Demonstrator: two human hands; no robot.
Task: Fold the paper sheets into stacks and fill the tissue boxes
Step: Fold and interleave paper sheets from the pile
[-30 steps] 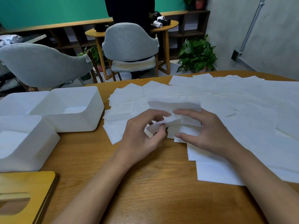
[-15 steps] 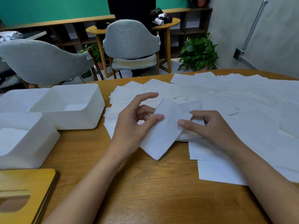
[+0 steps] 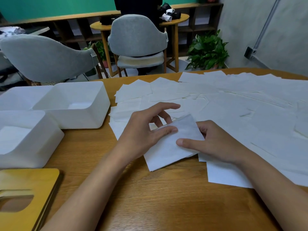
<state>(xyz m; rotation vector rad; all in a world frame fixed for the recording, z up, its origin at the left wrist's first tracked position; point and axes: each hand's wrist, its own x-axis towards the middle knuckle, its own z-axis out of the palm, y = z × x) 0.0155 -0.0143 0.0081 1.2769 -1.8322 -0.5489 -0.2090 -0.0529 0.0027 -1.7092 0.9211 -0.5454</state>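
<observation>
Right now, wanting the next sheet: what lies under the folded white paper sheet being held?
Below the folded white paper sheet: brown wooden table at its near corner, flat white sheets by its right edge. Fingers of the right hand beneath are covered.

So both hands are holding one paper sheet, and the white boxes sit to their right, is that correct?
Not quite: the head view shows the white boxes on their left. The left hand and right hand do hold the paper sheet.

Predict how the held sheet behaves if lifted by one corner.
Likely floppy: the sheet looks thin, almost translucent near its top edge. Probably very light: the right hand holds it by a mere pinch. Could crease or tear easily, being so thin.
</observation>
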